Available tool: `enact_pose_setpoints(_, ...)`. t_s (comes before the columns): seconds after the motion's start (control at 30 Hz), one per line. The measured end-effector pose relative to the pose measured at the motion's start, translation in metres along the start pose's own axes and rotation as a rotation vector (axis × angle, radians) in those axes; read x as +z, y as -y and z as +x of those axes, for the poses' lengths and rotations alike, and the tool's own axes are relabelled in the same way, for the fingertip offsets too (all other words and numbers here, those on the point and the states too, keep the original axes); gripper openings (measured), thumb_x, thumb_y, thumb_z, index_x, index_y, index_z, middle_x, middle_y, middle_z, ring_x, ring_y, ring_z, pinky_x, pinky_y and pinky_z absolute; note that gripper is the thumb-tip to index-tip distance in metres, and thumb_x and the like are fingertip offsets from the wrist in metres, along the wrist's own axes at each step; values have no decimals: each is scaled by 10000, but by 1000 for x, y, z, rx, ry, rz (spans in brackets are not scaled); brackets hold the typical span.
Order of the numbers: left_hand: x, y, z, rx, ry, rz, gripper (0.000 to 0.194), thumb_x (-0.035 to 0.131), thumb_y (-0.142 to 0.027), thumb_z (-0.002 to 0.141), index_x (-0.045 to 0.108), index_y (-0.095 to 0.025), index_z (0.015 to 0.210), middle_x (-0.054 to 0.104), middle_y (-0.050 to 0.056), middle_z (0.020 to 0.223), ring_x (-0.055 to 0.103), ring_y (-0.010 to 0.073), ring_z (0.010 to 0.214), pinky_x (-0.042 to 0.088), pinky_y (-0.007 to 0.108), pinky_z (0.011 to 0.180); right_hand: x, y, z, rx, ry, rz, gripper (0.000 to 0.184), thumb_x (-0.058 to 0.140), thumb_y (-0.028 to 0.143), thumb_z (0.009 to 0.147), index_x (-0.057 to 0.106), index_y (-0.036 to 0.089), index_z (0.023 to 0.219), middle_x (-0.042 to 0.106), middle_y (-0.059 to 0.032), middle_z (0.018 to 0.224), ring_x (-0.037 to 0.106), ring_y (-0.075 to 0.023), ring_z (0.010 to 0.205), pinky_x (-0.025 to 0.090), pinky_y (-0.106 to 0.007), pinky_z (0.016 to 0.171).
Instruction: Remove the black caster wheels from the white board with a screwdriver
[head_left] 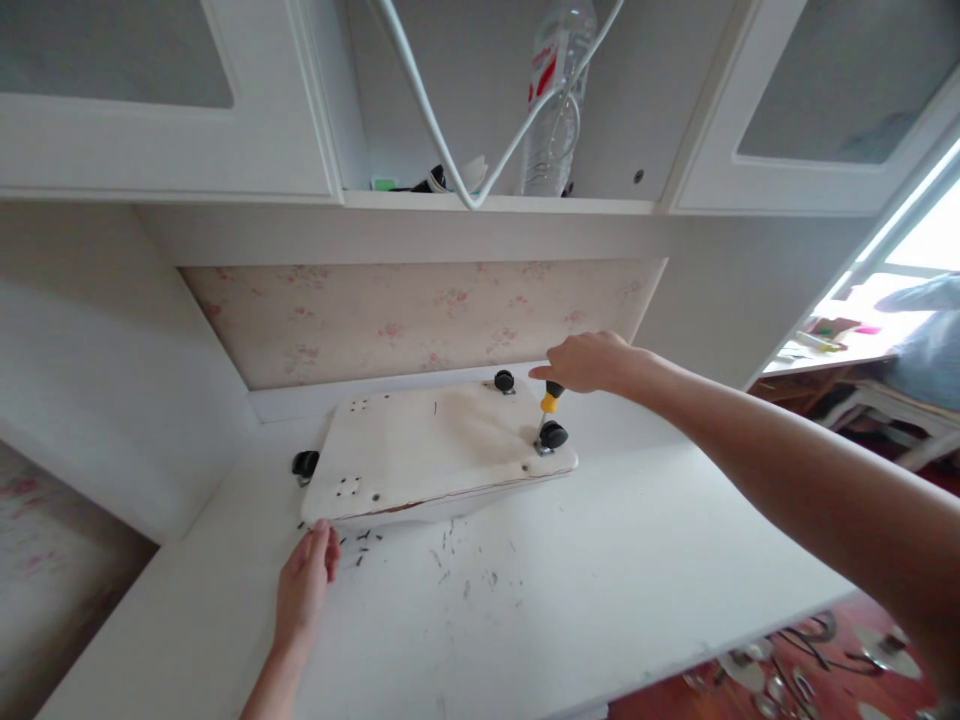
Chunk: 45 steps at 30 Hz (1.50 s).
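A white board [442,440] with rounded corners lies on a white desktop, with groups of small screw holes at its left end. My right hand [589,362] is closed round the black and yellow handle of a screwdriver [550,402]. The shaft points down at the metal plate of a black caster wheel [553,435] on the board's near right corner. Another caster [504,381] sits at the far right corner. A third caster [305,464] is beside the board's left edge. My left hand [304,575] pinches the near left corner, fingers curled. Several dark screws [364,548] lie beside it.
Above the desktop [637,570] hangs a white cabinet [495,202]. Its shelf holds a clear plastic bottle [551,110], and a white cable [435,110] dangles in front. Side panels flank the desktop. Cables and other items [795,660] lie on the red floor at lower right.
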<state>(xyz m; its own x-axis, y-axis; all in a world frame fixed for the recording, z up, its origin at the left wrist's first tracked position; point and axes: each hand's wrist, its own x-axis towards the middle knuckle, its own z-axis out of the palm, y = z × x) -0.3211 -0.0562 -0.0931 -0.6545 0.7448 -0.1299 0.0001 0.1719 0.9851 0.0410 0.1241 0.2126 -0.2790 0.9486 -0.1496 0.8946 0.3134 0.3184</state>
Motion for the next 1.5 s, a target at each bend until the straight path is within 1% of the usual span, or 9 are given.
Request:
enact_pose_setpoints(0.1,0,1,0,0,0,-9,538,618,-703,752,648,-173,842,619,8,685,528,152,595,394,250,508,1,-4,1,-138,19,26,392,461,431,925,639,197,1186,676,-170,1114,641,-303,962,443,-389,735)
enact_pose_setpoints(0.2,1,0,-1,-26,-7,-33,552,640,-711,725,649,-172,847,631,15,717,539,155,628,409,245,515,2,-6,2,-264,42,84,467,596,428,843,586,217,1259,671,-133,1152,643,-255,914,447,-341,710)
enact_pose_setpoints(0.37,1,0,-3,-36,4,-74,575,651,-725,700,649,-170,848,643,20,732,554,156,655,421,235,513,1,1,3,4,4,-2,558,390,612,924,676,188,1148,690,-208,1053,638,-380,981,450,-451,723)
enact_pose_setpoints(0.5,1,1,-2,-22,7,-83,586,637,-734,704,651,-164,837,628,13,690,526,144,601,410,238,494,1,-1,4,-109,1,-17,405,470,436,925,650,193,1195,687,-195,1079,648,-348,965,457,-430,727)
enact_pose_setpoints(0.6,1,2,-2,-26,11,-77,594,640,-734,697,656,-160,844,637,22,705,543,152,612,409,241,491,4,-4,6,-221,13,40,486,569,350,859,550,229,1330,648,-150,1211,650,-272,954,463,-354,732)
enact_pose_setpoints(0.8,1,1,-4,-19,10,-85,555,658,-700,697,659,-163,837,643,21,709,554,156,623,414,241,490,7,1,7,-37,-18,68,620,331,647,933,608,189,1245,667,-205,1082,639,-359,966,451,-459,757)
enact_pose_setpoints(1.07,2,-1,-6,3,23,-46,526,644,-685,727,653,-172,838,639,19,713,554,164,635,418,247,503,10,-5,13,-310,-29,102,309,556,231,856,624,223,1157,637,-116,1200,635,-207,909,443,-311,750)
enact_pose_setpoints(1.27,1,1,-7,61,64,16,470,617,-655,784,628,-186,804,597,1,681,500,148,587,387,248,496,9,6,11,-231,-121,69,441,436,524,932,642,177,1108,677,-161,1057,629,-294,932,421,-370,697)
enact_pose_setpoints(1.5,0,1,-6,53,55,52,481,632,-668,759,634,-190,807,610,11,694,533,163,606,409,261,514,8,2,12,-310,-67,28,266,523,171,834,674,181,1053,655,-146,1158,624,-248,953,432,-336,740)
